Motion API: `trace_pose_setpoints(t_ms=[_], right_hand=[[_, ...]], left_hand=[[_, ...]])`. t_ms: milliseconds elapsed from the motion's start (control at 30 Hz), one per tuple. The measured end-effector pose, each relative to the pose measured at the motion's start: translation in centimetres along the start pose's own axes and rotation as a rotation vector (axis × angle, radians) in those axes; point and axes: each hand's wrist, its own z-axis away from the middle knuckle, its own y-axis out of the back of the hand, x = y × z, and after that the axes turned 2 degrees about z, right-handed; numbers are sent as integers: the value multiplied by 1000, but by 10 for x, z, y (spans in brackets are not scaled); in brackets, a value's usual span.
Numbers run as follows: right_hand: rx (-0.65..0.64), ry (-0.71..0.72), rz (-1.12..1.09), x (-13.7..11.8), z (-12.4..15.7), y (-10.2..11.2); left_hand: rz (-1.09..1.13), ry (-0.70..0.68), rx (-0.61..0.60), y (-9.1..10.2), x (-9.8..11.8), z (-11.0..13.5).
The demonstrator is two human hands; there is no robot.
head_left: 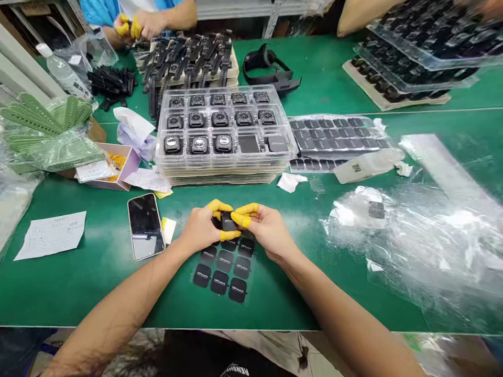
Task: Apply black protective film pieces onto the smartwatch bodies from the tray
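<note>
Both hands in close together over the green tabletop [98, 293], yellow rubber finger cots on the digits. My left hand [200, 228] is closed on a small black rounded-square watch body [227, 222], pale lettering on its face, one digit on the far side and one on the near side. My right hand [271, 230] pinches the same piece from its right, a yellow tip over the face edge, narrow grip.

Right under it, flat on the tabletop: clear plastic sheet of dark rounded-square films [225, 260], same pale lettering, rows of three. Far rows probably run on under my hands; too covered to count.

Left of that: black-screened phone with a pale edge [146, 228], face up, then a white printed paper form [53, 235].

Ahead: clear plastic compartment tray [220, 158] on a stack of off-white trays [220, 177], black watch bodies in three rows, most sensor side up. To its left, light-green perforated straps [47, 118] in clear plastic.

Right side: crumpled clear plastic film [432, 230], spread wide.

Across the tabletop, a co-worker in blue sleeves, hands [135, 25] also in yellow cots, behind a pile of black-strapped watches [192, 55].
</note>
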Motion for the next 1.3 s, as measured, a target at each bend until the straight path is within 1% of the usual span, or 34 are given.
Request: trace_pose_setpoints(t_ms=[267,400,500,633,700,767,900,933,1033,1067,1200,1300], right_hand=[[-26,18,36,0,-1,1],[-22,4,41,-3,0,1],[-9,-8,31,-4,1,-1],[-11,10,35,-2,1,-3],[-27,35,53,0,2,-2],[-40,78,122,0,3,0],[91,225,356,-3,4,8],[86,245,366,-4,3,10],[-62,250,325,-3,0,11],[-90,255,327,-1,-1,10],[-45,321,394,6,-3,10],[-76,364,472,7,-4,13]], left_hand=[[-21,11,-18,2,5,-1],[-21,17,-26,3,8,-1],[-29,26,-24,3,8,-1],[-28,29,-25,3,5,-1],[-23,29,-23,3,4,0],[-20,27,-20,3,3,0],[20,31,-20,3,1,-1],[36,27,-27,3,0,-1],[36,-15,-69,4,0,-2],[20,-34,-82,5,0,-2],[-61,-79,-99,8,4,-2],[-92,-89,-102,8,4,-3]])
